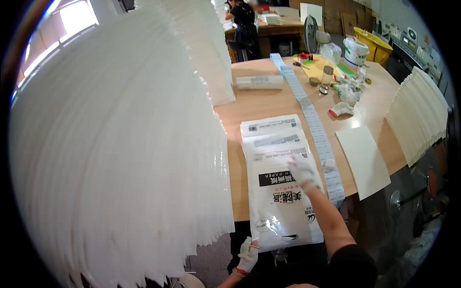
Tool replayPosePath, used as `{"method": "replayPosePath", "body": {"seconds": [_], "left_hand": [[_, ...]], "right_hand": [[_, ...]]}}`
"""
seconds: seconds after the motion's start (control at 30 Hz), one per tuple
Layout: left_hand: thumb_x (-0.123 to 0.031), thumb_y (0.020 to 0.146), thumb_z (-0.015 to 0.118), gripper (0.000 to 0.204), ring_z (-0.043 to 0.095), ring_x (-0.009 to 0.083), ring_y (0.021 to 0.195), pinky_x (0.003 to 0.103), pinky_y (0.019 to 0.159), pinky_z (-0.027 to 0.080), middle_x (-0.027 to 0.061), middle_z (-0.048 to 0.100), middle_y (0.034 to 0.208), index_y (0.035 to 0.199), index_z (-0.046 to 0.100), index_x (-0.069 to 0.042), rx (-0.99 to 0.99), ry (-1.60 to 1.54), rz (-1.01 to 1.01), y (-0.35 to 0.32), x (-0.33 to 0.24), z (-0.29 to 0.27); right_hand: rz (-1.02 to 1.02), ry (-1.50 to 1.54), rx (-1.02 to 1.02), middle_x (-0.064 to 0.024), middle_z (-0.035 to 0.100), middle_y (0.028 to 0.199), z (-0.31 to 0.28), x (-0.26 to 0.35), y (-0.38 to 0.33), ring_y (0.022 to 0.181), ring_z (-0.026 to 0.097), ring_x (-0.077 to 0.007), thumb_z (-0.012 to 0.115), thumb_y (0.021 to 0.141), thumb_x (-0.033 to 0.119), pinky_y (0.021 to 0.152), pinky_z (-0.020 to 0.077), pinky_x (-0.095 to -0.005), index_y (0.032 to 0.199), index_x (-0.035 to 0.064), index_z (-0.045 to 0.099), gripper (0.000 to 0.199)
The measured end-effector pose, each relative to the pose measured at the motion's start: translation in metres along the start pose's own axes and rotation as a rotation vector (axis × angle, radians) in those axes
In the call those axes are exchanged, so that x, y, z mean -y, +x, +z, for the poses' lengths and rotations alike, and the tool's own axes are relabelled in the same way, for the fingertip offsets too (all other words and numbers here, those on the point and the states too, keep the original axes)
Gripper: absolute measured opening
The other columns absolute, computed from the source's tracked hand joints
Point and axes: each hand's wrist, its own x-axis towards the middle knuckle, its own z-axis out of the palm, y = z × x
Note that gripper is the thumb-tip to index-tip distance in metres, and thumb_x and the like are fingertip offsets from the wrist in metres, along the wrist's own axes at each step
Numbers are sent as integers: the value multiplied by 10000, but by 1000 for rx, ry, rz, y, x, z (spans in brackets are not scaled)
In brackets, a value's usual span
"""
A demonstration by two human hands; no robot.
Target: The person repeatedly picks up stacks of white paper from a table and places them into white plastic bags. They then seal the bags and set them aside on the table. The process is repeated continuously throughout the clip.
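A flat clear plastic bag of white paper (273, 211) with black and red print lies on top of a few similar bags (269, 126), its near end reaching past the table edge toward me. My right hand (304, 174), in a white knit glove, rests on the bag's upper right part with the fingers stretched out. At the bag's near left corner is my left hand (248, 255), gloved too, its fingers curled at the corner and closed on it. A long strip of pale blue labels (314, 127) runs along the right side of the bags.
A tall mass of stacked white bags (120, 144) fills the left. On the table (259, 105) are a rolled clear package (259, 82), a white sheet (363, 161), a loose glove (341, 110) and a jar (326, 79). Stacked sheets (418, 115) stand right. A person (244, 24) works beyond.
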Motion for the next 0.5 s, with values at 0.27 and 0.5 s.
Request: {"method": "replayPosePath", "body": {"seconds": [0.27,0.5], "left_hand": [[-167,853,517,173,566,260,585,332,536,445,113,553,677,820,574,-8,75,214,808,60,-157,1],[-191,777,598,211,497,288,548,360,455,380,108,447,593,642,474,-85,325,494,1196,-3,-313,-76]], "right_hand": [[413,717,59,-167,537,1130,-62,-49,-197,966,570,-219,503,828,41,810,461,-314,1278,3,333,483],[60,1074,-136,-41,569,1020,-70,85,-156,905,529,-103,491,891,85,791,437,-221,1135,-11,515,263]]}}
